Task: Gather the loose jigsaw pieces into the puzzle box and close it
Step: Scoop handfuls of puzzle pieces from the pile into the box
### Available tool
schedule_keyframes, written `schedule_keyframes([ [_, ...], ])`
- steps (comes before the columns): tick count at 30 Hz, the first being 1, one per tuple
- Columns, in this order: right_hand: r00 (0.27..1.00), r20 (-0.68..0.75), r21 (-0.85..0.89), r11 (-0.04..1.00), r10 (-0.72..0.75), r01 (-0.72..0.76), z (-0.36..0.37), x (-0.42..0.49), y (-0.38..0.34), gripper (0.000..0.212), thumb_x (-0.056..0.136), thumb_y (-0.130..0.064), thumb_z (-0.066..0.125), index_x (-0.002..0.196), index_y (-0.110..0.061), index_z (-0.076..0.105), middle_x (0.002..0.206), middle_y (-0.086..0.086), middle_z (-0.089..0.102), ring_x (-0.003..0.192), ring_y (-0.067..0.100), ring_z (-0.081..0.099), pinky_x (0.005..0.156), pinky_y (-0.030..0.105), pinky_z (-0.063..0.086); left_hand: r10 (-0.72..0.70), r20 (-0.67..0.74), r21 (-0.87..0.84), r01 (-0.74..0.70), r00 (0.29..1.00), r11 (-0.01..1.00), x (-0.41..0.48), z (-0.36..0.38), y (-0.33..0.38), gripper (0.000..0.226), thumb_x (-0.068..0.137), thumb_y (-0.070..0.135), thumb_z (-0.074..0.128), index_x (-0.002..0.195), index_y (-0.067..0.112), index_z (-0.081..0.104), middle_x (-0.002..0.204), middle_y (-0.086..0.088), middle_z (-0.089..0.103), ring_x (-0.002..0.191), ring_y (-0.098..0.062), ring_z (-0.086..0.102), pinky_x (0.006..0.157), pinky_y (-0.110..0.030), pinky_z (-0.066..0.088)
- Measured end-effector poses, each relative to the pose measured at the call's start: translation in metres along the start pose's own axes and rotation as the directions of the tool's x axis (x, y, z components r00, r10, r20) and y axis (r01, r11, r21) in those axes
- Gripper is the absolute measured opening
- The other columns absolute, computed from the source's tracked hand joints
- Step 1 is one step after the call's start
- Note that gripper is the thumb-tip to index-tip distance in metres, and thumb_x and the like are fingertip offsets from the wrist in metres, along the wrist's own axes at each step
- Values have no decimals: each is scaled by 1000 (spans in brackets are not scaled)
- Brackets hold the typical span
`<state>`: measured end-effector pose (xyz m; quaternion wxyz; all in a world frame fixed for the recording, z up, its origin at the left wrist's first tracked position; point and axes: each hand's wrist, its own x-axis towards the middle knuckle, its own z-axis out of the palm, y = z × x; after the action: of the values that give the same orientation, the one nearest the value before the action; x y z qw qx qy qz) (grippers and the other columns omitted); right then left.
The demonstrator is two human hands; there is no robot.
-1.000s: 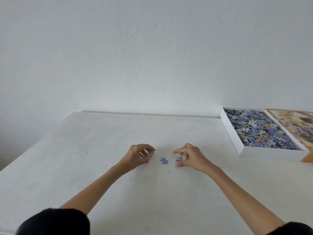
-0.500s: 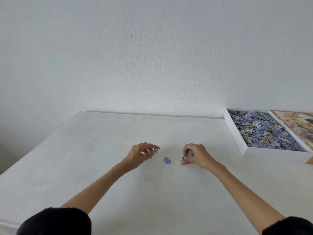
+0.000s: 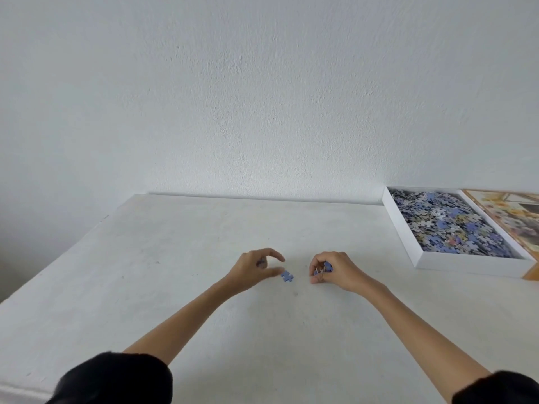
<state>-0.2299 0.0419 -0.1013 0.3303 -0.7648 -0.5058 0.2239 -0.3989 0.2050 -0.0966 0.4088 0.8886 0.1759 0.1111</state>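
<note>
Since half a second ago, the left hand (image 3: 253,272) has closed in on the loose blue piece (image 3: 287,276); its thumb tip now touches the piece, forefinger arched above, something small possibly tucked under its curled fingers. The right hand (image 3: 335,272), just right of that piece, stays curled around a few gathered pieces (image 3: 324,268). The open puzzle box (image 3: 420,258), full of pieces, sits well right of it, its lid (image 3: 513,217) alongside. No writing is readable.

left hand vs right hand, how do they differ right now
The left hand has thumb and forefinger spread open around the loose blue piece on the table; the right hand is curled shut, gripping puzzle pieces. Both hover low, palms facing inward.
</note>
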Motion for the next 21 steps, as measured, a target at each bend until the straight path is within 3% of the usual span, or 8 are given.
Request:
schedule_keyframes([
  [2, 1000, 1, -5, 1000, 3, -3, -1, 0, 0, 22, 70, -12, 77, 66, -27, 62, 73, -6, 59, 63, -2, 50, 61, 10, 39, 66, 80, 206, -82, 995, 975, 3, 9, 0, 23, 82, 36, 68, 104, 28, 65, 54, 8, 26, 47, -9, 26, 47, -21, 17],
  [4, 1000, -2, -8, 1000, 7, -7, 0, -1, -1, 21, 70, -12, 77, 67, -26, 62, 72, -7, 58, 63, -3, 50, 61, 10, 39, 85, 81, 314, -106, 993, 943, 5, 11, 3, 21, 82, 37, 67, 102, 30, 66, 56, 9, 31, 50, -7, 31, 47, -20, 19],
  [8, 1000, -3, -16, 1000, 12, -12, 0, -2, -2, 22, 71, -11, 76, 66, -27, 61, 72, -7, 56, 60, -4, 48, 59, 10, 38, 79, 76, 248, -96, 994, 964, 12, 9, 1, 18, 77, 31, 73, 86, 20, 63, 54, 9, 33, 49, -6, 31, 49, -21, 20],
  [12, 1000, -5, -30, 1000, 4, -4, 2, -2, -4, 22, 72, -11, 75, 67, -26, 60, 72, -6, 55, 60, -5, 47, 58, 10, 36, 8, 166, 263, -52, 986, 964, 18, 5, 0, 24, 78, 29, 73, 81, 17, 53, 55, 11, 36, 50, -5, 32, 50, -20, 23],
  [17, 998, -66, 12, 1000, -17, 18, 4, -6, -5, 10, 75, -8, 72, 74, -12, 63, 67, -8, 56, 56, -5, 48, 55, 9, 35, -6, 273, 329, -88, 962, 940, 23, 6, 6, 25, 85, 22, 65, 82, 11, 43, 81, 0, 43, 78, -16, 42, 59, -23, 29],
  [21, 997, -69, 9, 1000, -25, 26, 4, -8, -6, 10, 76, -8, 71, 75, -12, 62, 70, -4, 58, 56, -5, 47, 56, 9, 34, 39, 270, 327, -130, 962, 936, 18, 8, 7, 13, 89, 14, 60, 90, 6, 51, 95, -5, 37, 80, -19, 41, 62, -23, 30],
])
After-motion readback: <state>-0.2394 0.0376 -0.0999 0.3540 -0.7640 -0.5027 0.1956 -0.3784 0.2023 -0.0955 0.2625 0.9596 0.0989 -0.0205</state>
